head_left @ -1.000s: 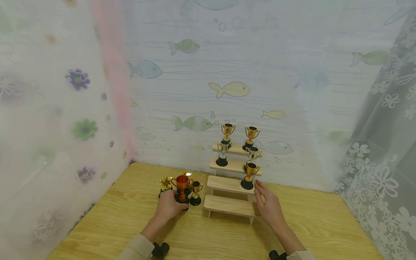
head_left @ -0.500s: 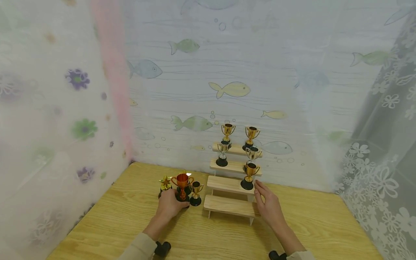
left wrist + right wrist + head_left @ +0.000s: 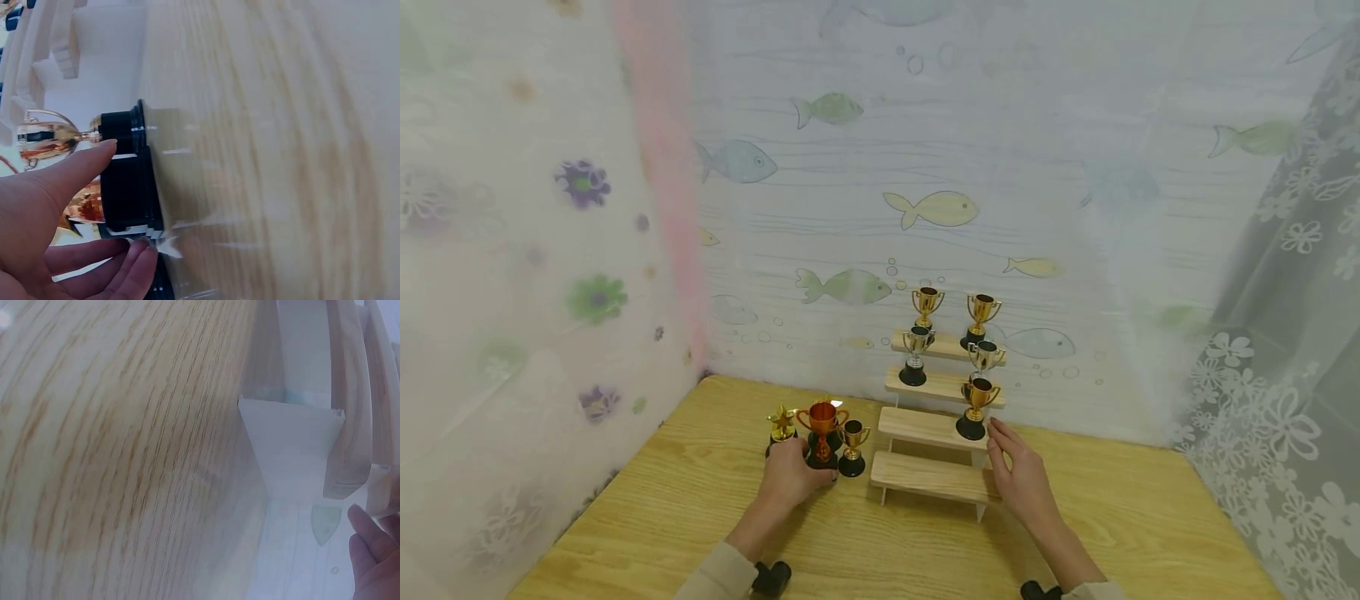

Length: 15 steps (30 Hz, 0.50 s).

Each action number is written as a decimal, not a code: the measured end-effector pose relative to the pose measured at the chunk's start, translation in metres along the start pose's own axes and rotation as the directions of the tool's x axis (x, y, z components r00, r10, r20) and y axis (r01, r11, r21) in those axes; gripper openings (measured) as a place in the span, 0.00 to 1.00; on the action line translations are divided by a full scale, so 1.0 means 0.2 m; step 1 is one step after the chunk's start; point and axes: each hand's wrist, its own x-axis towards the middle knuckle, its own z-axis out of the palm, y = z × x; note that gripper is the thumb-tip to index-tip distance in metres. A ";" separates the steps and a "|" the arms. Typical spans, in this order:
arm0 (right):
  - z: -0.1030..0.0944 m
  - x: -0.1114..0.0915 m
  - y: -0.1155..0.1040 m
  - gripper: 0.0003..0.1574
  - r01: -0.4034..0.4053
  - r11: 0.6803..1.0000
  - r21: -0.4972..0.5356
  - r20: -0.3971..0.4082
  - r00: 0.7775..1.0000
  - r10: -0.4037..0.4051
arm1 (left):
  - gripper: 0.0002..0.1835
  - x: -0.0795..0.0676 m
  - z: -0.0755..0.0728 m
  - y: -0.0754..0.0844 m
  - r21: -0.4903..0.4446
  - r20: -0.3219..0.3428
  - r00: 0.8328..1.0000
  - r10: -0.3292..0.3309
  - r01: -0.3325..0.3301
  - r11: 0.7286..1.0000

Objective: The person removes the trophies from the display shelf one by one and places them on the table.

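My left hand holds a red-orange trophy cup by its black base, thumb on one side and fingers on the other. In the left wrist view that black base stands at the tabletop between thumb and fingertips. Close beside it are a small gold trophy cup and a gold star trophy; another trophy behind is mostly hidden. My right hand lies at the right end of a stepped wooden stand, fingers extended. Its fingers are near the shelf ends in the right wrist view.
Two gold cups stand on the top step and two silver cups on the second. A gold cup is at the right of the third step. Patterned curtains rise behind the wooden table.
The base of the red-orange trophy has shifted slightly away from me, with my left hand still around it. My right hand and the stand look unmoved.
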 end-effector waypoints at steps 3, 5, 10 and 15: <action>0.00 0.00 0.00 0.24 0.003 1.000 0.000 0.001 1.000 -0.003 | 0.24 -0.02 -0.02 0.01 0.000 0.022 1.000 -0.001 0.001 1.000; 0.00 0.00 0.00 0.24 0.004 1.000 -0.001 0.002 1.000 -0.004 | 0.24 -0.03 -0.04 0.02 -0.001 0.024 1.000 0.008 -0.008 1.000; 0.00 0.00 0.00 0.24 0.005 1.000 0.003 0.007 1.000 -0.005 | 0.29 -0.06 -0.08 0.03 -0.016 0.033 0.999 0.022 -0.021 1.000; 0.00 0.00 0.00 0.24 0.001 1.000 0.000 0.012 1.000 -0.001 | 0.26 -0.09 -0.09 0.05 -0.038 0.060 0.998 0.028 -0.025 0.999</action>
